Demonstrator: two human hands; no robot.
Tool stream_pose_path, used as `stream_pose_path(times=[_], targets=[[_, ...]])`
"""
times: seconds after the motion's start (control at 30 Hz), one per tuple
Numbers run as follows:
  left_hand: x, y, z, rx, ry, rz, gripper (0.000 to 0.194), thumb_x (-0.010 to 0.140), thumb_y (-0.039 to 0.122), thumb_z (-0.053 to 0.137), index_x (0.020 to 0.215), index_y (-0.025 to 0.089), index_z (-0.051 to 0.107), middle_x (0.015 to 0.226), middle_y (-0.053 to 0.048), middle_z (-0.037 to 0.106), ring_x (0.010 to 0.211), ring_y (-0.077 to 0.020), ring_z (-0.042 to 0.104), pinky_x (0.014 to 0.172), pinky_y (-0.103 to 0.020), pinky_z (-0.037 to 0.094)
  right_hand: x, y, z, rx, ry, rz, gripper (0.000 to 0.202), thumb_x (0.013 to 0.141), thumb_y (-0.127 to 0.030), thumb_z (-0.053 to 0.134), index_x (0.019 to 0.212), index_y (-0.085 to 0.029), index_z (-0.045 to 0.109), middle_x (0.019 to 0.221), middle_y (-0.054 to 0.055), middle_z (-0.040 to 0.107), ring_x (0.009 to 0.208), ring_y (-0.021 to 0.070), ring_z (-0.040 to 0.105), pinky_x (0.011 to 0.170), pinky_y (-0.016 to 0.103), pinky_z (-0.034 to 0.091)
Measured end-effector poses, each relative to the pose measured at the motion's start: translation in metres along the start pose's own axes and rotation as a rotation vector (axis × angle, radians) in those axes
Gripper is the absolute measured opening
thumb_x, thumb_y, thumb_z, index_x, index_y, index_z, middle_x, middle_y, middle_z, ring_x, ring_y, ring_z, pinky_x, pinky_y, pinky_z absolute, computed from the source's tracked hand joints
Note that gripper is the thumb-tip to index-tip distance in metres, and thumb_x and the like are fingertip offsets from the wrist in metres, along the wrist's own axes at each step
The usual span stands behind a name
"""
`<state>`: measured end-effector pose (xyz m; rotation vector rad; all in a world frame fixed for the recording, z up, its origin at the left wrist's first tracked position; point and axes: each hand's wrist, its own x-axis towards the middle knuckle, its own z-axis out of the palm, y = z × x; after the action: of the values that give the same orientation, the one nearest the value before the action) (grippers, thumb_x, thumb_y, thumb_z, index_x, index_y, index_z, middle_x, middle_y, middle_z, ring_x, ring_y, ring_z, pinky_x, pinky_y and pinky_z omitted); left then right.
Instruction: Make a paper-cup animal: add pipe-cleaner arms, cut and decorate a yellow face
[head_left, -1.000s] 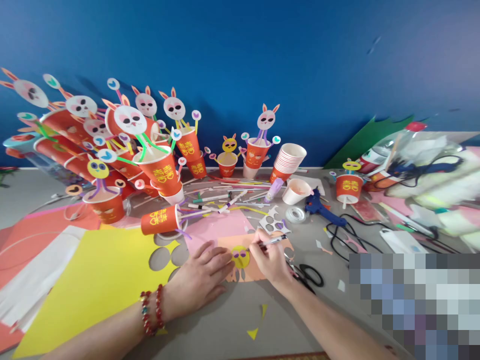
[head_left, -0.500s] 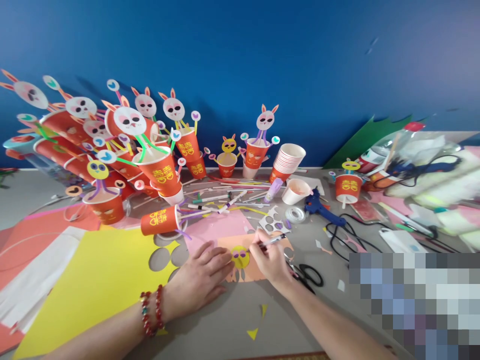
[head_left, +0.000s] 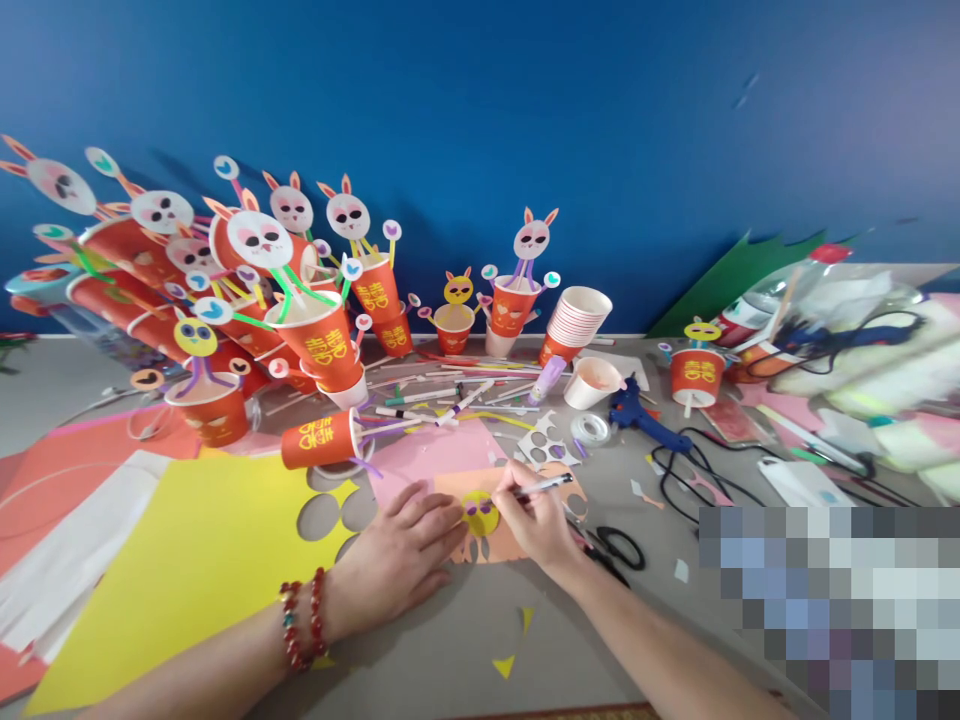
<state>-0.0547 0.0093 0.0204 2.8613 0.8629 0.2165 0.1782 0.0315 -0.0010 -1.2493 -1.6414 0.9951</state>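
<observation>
My right hand (head_left: 538, 528) grips a pen (head_left: 549, 485), its tip over a small yellow paper circle (head_left: 480, 524) with purple eye shapes on it. My left hand (head_left: 405, 558) lies flat, fingers stretched out, with the fingertips at the circle's left edge. Under the circle is a peach paper sheet (head_left: 513, 545), which overlaps a pink sheet (head_left: 420, 462). Grey ear-like shapes show on the peach sheet just below the circle. The pen's tip is partly hidden by my right fingers.
Several red paper cups with rabbit faces (head_left: 315, 335) crowd the back left. One cup (head_left: 319, 441) lies on its side near a yellow sheet (head_left: 195, 560). Scissors (head_left: 621, 548), a tape roll (head_left: 591, 430), a blue glue gun (head_left: 645, 420) and stacked cups (head_left: 576, 320) are around my right hand.
My right hand and the pen have shifted slightly left over the yellow circle. My left hand stays in place.
</observation>
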Motion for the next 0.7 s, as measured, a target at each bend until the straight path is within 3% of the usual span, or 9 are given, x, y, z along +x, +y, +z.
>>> stream_pose_path(times=[0.7], targets=[[0.0004,-0.0004,-0.0005,0.0,-0.002,0.001,0.047,0.096,0.038,0.054,0.139,0.021,0.048,0.144,-0.005,0.054,0.133,-0.0266,0.045,0.12,-0.05,0.022,0.0005,-0.0021,0.0006,-0.049,-0.025,0.003,0.018,0.083,-0.014,0.051,0.07,-0.022,0.043,0.058,-0.008,0.041,0.049,0.0093,0.041,0.047,0.02,0.03]])
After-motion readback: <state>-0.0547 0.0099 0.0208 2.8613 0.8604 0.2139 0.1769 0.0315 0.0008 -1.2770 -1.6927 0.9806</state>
